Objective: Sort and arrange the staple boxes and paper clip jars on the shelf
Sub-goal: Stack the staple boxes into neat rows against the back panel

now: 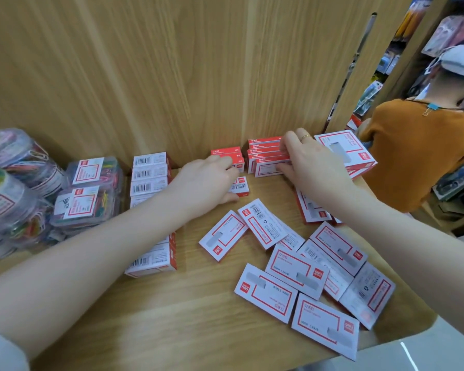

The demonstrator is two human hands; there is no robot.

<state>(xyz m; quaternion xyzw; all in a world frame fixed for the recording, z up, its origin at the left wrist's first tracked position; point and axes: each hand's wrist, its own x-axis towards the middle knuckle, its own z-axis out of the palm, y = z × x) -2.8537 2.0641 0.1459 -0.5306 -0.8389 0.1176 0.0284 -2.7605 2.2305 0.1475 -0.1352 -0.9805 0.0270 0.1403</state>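
Reaching to the shelf [198, 303] back: left hand [206, 180] curls over a small staple box [240, 186], right hand [310, 162] grips the red stack [265, 156]; loose boxes [306, 274] front right, clip jars [16, 183] far left

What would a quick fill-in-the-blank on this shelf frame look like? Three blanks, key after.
1. The paper clip jars sit at the ____ end of the shelf.
2. The right hand holds a stack of ____ staple boxes at the back wall.
3. The loose staple boxes near the front edge lie ____, not stacked.

Missing: left; red; scattered
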